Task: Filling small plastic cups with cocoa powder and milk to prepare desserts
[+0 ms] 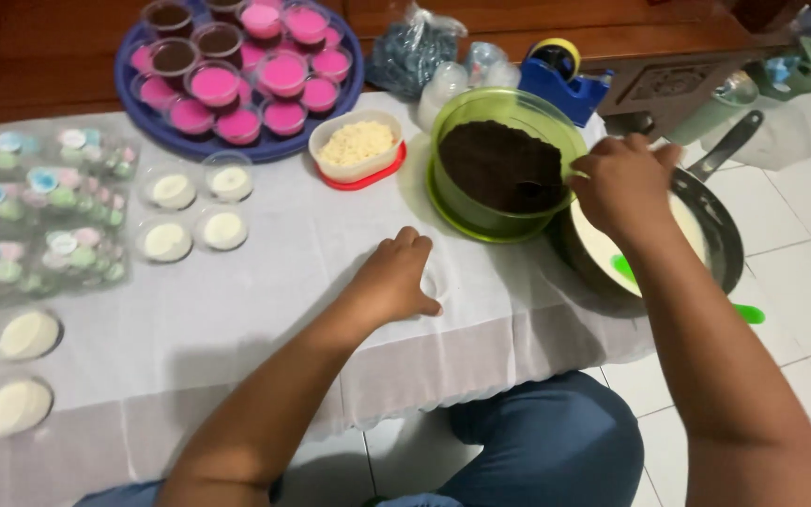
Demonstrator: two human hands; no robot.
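Note:
My left hand rests on the white cloth, fingers curled around a small clear plastic cup that barely shows beside my thumb. My right hand reaches over the right rim of a green bowl filled with dark brown crumbs. Its fingers pinch the handle of a small spoon whose tip sits in the crumbs. Just right of the bowl, under my right wrist, a dark pan holds white liquid and a green spatula.
A blue tray of pink and brown filled cups stands at the back. A tub of pale shreds sits beside it. Several clear cups with white filling and packs of pastel decorations lie on the left. A tape dispenser is behind.

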